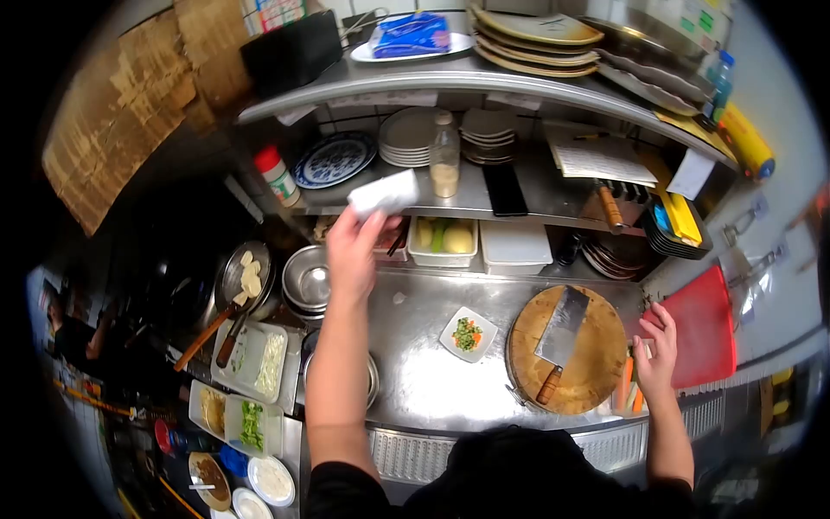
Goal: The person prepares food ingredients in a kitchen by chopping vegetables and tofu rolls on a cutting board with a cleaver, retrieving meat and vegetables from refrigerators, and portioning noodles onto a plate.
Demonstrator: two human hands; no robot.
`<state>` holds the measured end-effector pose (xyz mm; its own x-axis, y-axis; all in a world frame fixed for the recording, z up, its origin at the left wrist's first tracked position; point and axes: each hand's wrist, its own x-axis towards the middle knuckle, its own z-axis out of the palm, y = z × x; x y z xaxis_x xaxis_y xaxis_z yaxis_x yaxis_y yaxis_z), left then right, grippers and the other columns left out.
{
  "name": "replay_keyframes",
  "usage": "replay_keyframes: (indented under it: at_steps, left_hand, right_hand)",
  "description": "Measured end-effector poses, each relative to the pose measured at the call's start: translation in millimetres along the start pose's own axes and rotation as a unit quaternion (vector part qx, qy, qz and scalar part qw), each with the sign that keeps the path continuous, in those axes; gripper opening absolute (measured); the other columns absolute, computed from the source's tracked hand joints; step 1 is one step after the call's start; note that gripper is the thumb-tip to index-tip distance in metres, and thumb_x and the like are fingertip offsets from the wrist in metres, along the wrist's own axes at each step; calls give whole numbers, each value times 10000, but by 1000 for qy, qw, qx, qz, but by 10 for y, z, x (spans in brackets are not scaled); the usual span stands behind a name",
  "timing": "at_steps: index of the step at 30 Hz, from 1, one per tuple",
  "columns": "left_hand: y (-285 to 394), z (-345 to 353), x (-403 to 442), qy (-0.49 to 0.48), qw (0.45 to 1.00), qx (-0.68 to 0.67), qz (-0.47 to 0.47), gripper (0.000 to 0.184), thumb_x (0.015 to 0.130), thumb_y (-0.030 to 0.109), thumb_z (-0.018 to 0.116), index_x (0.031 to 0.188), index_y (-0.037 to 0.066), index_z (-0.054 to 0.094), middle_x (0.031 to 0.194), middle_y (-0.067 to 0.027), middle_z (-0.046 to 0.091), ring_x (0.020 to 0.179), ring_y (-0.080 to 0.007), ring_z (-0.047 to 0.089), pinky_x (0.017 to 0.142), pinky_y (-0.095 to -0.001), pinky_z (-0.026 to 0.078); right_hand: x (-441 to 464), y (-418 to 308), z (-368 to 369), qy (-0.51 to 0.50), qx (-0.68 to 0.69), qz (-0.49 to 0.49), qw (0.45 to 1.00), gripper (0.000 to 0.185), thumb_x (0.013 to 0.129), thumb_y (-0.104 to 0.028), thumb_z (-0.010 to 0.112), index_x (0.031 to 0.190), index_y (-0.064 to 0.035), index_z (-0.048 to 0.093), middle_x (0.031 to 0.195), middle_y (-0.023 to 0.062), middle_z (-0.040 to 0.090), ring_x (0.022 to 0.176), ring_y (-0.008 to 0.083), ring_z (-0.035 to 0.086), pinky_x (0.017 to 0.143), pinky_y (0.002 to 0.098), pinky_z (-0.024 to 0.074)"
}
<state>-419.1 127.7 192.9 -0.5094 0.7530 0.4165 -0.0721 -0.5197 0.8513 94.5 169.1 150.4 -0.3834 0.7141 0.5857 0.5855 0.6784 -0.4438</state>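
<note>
My left hand is raised in front of the middle shelf and closed around a white, roughly cylindrical thing, whose kind I cannot make out. My right hand is open, its fingers apart and slightly curled, just right of the round wooden chopping block. Carrot pieces lie close by that hand. A cleaver rests flat on the block, its wooden handle towards me. Left of the block stands a small square white dish holding chopped green and orange vegetables.
A glass bottle, stacked plates and a black phone are on the middle shelf. Beneath it sits a vegetable container. Metal bowls and food tubs stand at left. A red board leans at right.
</note>
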Motion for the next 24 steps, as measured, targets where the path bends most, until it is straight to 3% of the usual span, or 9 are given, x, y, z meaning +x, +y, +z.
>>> replay_keyframes:
  at_steps: [3,6,11,13,14,18,24]
  left_hand:
    - [-50,728,617,-55,993,-95,36,268,987,51,588,1240,-29,619,1147,-103,693,995,-171,675,864,-322,568]
    - [-198,1084,1080,-87,989,-109,46,235,994,61,583,1209,-20,632,1142,-100,695,1020,-184,677,859,-320,569]
    - [-554,1172,1378,-10,995,-97,-28,256,991,91,595,1208,-43,598,1098,-158,697,875,-240,721,714,-294,597]
    - [-524,1221,1348,2,994,-99,-43,267,989,94,599,1213,-52,589,1086,-161,697,863,-234,718,708,-294,594]
    - [-492,1264,1334,10,994,-105,-36,212,989,77,579,1136,-73,610,1002,-140,700,768,-200,711,634,-272,583]
    - [-377,1350,1331,75,997,-15,2,187,968,59,581,1067,-89,639,934,-137,709,676,-176,694,572,-255,558]
    - [-401,1303,1488,47,995,-85,-19,165,946,50,638,1072,-55,631,884,-108,695,652,-184,672,566,-266,553]
  right_hand:
    - [-273,-54,-190,19,-5,35,999,303,858,52,633,1160,33,612,1445,231,454,1319,375,503,1106,440,401]
    - [-638,23,-432,59,-76,60,994,301,841,58,637,1139,22,631,1427,250,485,1282,395,525,1070,443,425]
    - [-1463,357,-792,141,-174,151,963,293,873,49,609,1163,24,639,1432,218,501,1256,362,548,1029,428,462]
    - [-1720,435,-884,186,-112,225,950,265,899,42,601,1162,34,635,1439,205,498,1253,334,552,1009,407,479]
    - [-1836,450,-926,205,-81,261,940,252,912,39,597,1161,39,633,1443,199,497,1252,321,554,999,396,487]
    - [-2050,489,-1007,224,-93,266,933,221,948,21,584,1160,67,628,1453,192,490,1245,302,558,984,368,496]
    - [-2146,576,-1056,212,-117,262,934,214,915,26,620,1125,46,656,1435,193,514,1268,343,548,1038,408,457]
